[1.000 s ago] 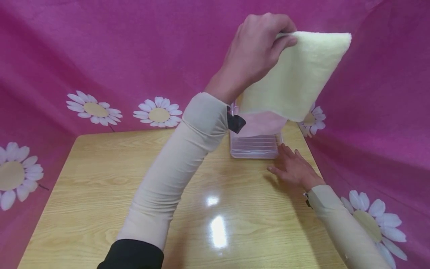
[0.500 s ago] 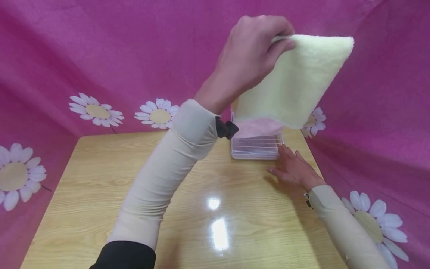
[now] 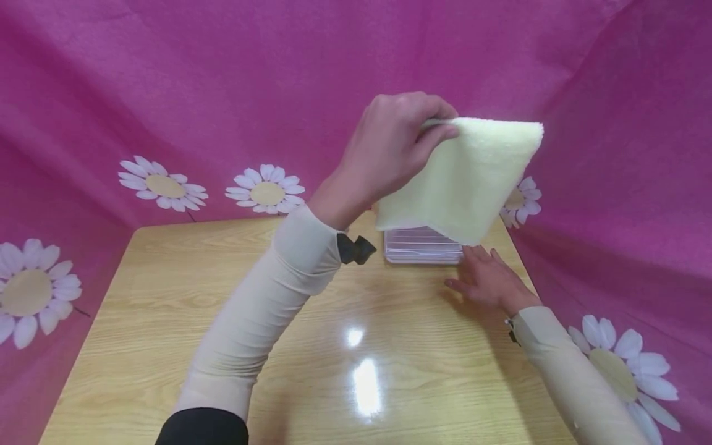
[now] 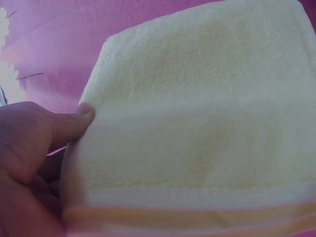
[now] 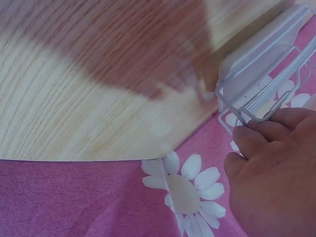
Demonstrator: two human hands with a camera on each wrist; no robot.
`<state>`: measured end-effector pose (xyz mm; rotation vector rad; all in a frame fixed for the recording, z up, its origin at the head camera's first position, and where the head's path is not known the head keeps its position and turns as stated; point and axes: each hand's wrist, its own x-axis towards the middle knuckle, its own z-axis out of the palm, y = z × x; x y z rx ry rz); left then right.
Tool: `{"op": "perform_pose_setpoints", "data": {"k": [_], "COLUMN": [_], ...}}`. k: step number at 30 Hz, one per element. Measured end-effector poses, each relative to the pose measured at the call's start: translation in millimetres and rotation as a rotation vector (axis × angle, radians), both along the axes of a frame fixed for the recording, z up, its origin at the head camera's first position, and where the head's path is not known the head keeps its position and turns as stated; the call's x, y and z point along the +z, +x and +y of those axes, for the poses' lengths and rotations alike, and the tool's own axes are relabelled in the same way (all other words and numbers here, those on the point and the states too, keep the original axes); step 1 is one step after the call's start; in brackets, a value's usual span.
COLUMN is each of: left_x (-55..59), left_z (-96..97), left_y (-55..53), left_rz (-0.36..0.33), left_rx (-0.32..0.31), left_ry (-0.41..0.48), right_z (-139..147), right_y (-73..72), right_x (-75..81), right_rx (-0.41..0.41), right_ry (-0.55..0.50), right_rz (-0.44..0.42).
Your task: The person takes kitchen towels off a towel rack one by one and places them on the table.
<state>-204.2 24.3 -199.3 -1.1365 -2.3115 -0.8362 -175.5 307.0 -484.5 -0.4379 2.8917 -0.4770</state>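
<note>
High over the far right of the table, my left hand [image 3: 389,145] pinches the top edge of a pale yellow towel [image 3: 467,179] between thumb and fingers. The towel hangs folded; its orange stripes show in the left wrist view. Below it stands a white wire rack [image 3: 423,241] with a pale plastic tray [image 3: 423,260], the rear part hidden by the towel. My right hand [image 3: 489,278] lies at the rack's right side, thumb apart. In the right wrist view, its fingertips touch the rack's wire [image 5: 264,117], with the tray [image 5: 264,54] beside it.
The wooden table [image 3: 222,296] reaches back to a pink cloth backdrop [image 3: 278,80] with white daisies, which surrounds it at the back and sides. The table's right edge lies close by the right hand. Light glares off the tabletop.
My left hand has come down and a little left, lowering the towel toward the rack. The pink cloth seen below the towel earlier is now hidden. My right hand has stayed at the rack.
</note>
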Motion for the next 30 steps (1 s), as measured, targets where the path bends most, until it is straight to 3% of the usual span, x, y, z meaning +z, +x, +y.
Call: {"op": "perform_pose_setpoints", "data": {"k": [11,20,30], "left_x": [-34.7,-59.0,-89.9], "left_z": [-0.4,-1.2,-5.4], "left_y": [5.0,5.6,1.7], "left_rz": [-0.052,-0.101,-0.222], "left_rx": [-0.032,-0.009,-0.018], "left_ry": [-0.027,-0.073,-0.034], "right_z": [1.4,1.4,0.7], "right_y": [-0.5,0.8,6.5], "right_x": [-1.0,-3.7,-2.7], "right_rx": [0.013,0.01,0.021], "right_ry": [-0.002,-0.027,-0.021], "right_rz": [0.023,0.041,0.064]}}
